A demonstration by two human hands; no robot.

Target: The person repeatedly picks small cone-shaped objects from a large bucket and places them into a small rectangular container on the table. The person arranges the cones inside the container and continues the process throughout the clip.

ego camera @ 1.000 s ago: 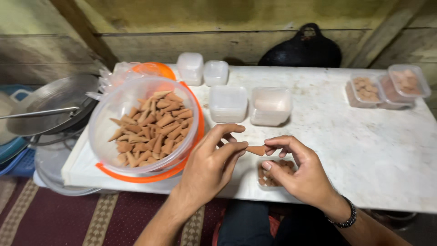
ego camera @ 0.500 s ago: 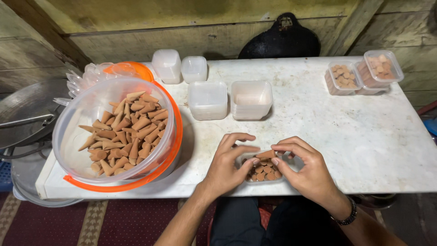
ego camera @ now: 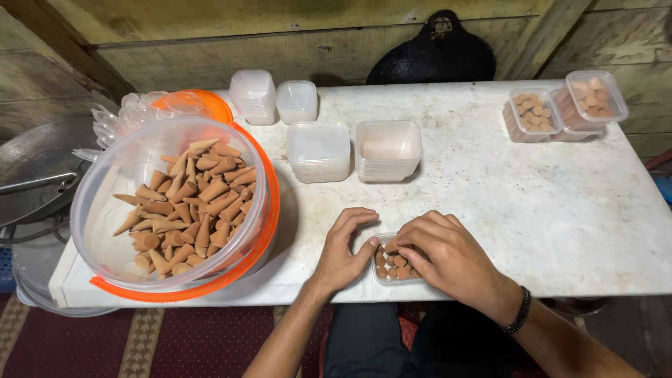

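Observation:
A small clear plastic box (ego camera: 395,264) of brown cones stood on end sits at the near edge of the white table (ego camera: 532,203). My left hand (ego camera: 344,250) rests against the box's left side, fingers curled on the table. My right hand (ego camera: 448,253) lies over the box's right half, fingertips on the cones. A big clear bowl (ego camera: 171,203) heaped with loose brown cones stands to the left in an orange-rimmed lid.
Stacks of empty clear boxes (ego camera: 387,148) and lids (ego camera: 318,150) stand mid-table, and more stacks (ego camera: 253,96) at the back. Two filled boxes (ego camera: 560,105) sit far right. A black bag (ego camera: 437,52) leans on the wooden wall. Metal pans (ego camera: 38,168) lie left.
Both hands came down from holding a single cone above the small box and now press on the box and its cones. The view shifted left to right.

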